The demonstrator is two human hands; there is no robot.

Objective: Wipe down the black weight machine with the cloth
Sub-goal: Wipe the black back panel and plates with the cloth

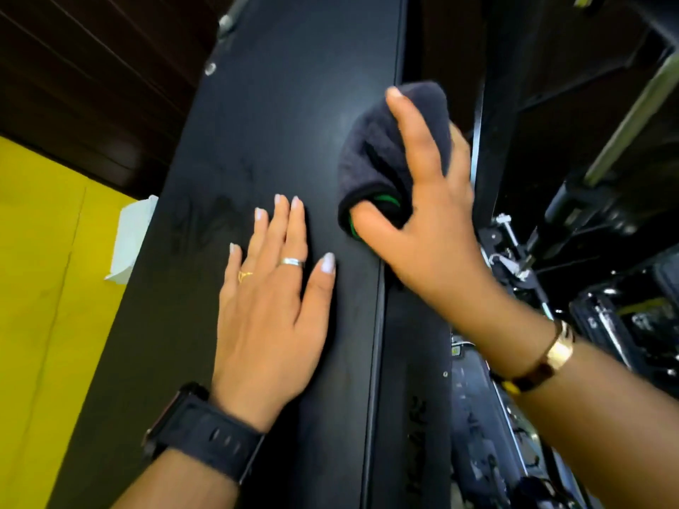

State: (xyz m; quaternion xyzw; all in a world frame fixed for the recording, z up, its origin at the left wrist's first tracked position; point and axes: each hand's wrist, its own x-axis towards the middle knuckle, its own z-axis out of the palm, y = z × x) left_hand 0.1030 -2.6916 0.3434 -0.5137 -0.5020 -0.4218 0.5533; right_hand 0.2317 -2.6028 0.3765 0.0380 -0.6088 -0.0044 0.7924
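The right hand [422, 214] pinched the bunched dark-grey, green-edged microfibre cloth [382, 156] against the tall flat black weight-machine panel [286, 104], by its right edge. The left hand [272, 303] lay flat beside it (fingers straight, steadying). The panel's long axis ran upward, unwiped face leftward.

The weight machine [286, 141] is matte black, with faint darker smudges across its flat panel and a silver bolt [210, 69] near its edge. The cloth [382, 152] is dark charcoal grey with a black hem, and bright green shows inside its fold. The left hand [272, 317] has pale, whitish nails, a silver ring [293, 261] and a thin gold ring [244, 276]; its watch [209, 435] is black. The bangle [547, 361] on the other wrist is gold. The wall [44, 251] is yellow, and the panelling [92, 67] above it dark brown.
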